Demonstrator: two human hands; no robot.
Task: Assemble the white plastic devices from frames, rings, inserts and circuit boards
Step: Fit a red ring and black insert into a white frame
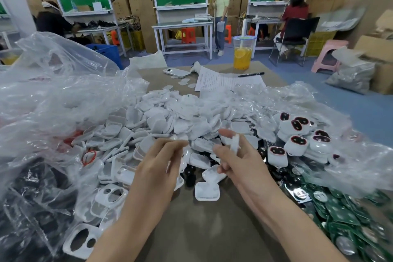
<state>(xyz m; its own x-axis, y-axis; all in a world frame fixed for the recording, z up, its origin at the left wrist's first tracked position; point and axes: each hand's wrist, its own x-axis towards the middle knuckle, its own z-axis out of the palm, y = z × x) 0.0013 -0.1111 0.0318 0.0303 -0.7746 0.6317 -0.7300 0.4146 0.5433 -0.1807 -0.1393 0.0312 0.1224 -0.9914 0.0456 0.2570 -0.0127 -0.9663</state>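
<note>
My right hand (238,161) pinches a small white plastic piece (235,144) edge-on between thumb and fingers, above the pile. My left hand (158,166) hovers beside it with fingers extended and blurred; whether it holds anything is unclear. A big heap of white plastic shells (170,119) covers the table middle. White frames with two holes (81,240) lie at the front left. Assembled white devices with red-ringed dark inserts (295,144) are stacked at the right. Green circuit boards (344,217) lie at the front right. Red rings (89,157) sit at the left.
Crumpled clear plastic bags (53,102) flank the pile on both sides. At the far end of the table are a phone (176,72), a paper form (225,81), a pen (251,74) and a cup of orange drink (242,55). Other workers sit at benches beyond.
</note>
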